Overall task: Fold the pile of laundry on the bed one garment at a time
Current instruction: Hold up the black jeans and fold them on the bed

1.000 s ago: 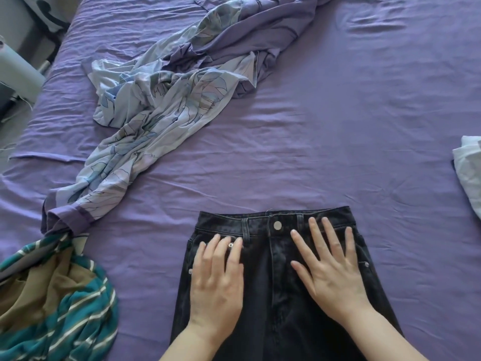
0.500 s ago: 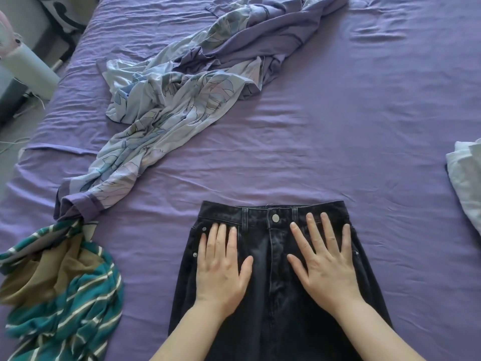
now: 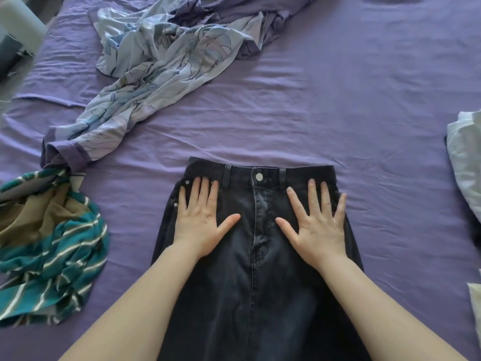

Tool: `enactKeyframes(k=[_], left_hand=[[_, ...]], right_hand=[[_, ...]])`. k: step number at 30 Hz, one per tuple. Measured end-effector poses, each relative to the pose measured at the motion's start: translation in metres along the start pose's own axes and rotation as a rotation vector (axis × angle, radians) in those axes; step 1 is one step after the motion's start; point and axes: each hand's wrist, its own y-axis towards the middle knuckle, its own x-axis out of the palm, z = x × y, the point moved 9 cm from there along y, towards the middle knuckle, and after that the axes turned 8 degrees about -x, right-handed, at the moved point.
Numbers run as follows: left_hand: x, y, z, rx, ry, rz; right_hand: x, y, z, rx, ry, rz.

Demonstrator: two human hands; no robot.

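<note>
A dark denim garment (image 3: 260, 256) lies flat on the purple bed sheet (image 3: 338, 100), waistband and silver button pointing away from me. My left hand (image 3: 201, 220) presses flat on its left hip, fingers straight. My right hand (image 3: 318, 222) presses flat on its right hip, fingers spread. The garment's lower part runs out of the bottom of the view.
A crumpled pale blue leaf-print garment with purple trim (image 3: 161, 63) stretches across the upper left. A teal, tan and white striped garment (image 3: 49, 246) is heaped at the left. White cloth (image 3: 466, 162) sits at the right edge. A grey object (image 3: 20, 24) stands beside the bed, top left.
Both hands have slid outward from the fly toward the garment's side seams, staying flat on the denim. The view has moved closer.
</note>
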Motion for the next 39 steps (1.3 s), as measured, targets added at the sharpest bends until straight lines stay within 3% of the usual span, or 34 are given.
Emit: enactKeyframes(k=[3,5,8,11,18,24,30,35,39], left_hand=[[-0.027,-0.035,0.014,-0.123,-0.125,0.095],[-0.036,-0.075,0.036,-0.067,-0.231,0.163],[-0.015,-0.141,0.064,0.099,-0.213,0.055],[0.016,-0.174,0.057,0.115,-0.161,-0.066],[0.039,-0.168,0.046,0.132,-0.080,-0.118],[0.033,-0.218,0.010,0.308,-0.046,-0.109],[0.041,-0.292,-0.021,0.238,-0.016,-0.192],[0.032,-0.302,0.025,0.273,-0.013,-0.178],[0.011,-0.312,0.102,0.523,-0.082,-0.114]], right_hand=[[-0.009,-0.024,-0.019,-0.033,0.049,0.022],[-0.007,-0.056,-0.039,-0.082,0.107,0.041],[0.010,-0.114,-0.059,-0.134,0.157,0.027],[0.029,-0.159,-0.067,-0.135,0.189,-0.009],[0.029,-0.174,-0.065,-0.126,0.146,-0.028],[0.024,-0.265,-0.032,0.135,0.218,0.081],[0.035,-0.353,-0.035,0.305,0.226,0.015],[0.039,-0.379,-0.032,0.454,0.360,-0.058],[0.032,-0.383,-0.024,0.470,0.407,0.006]])
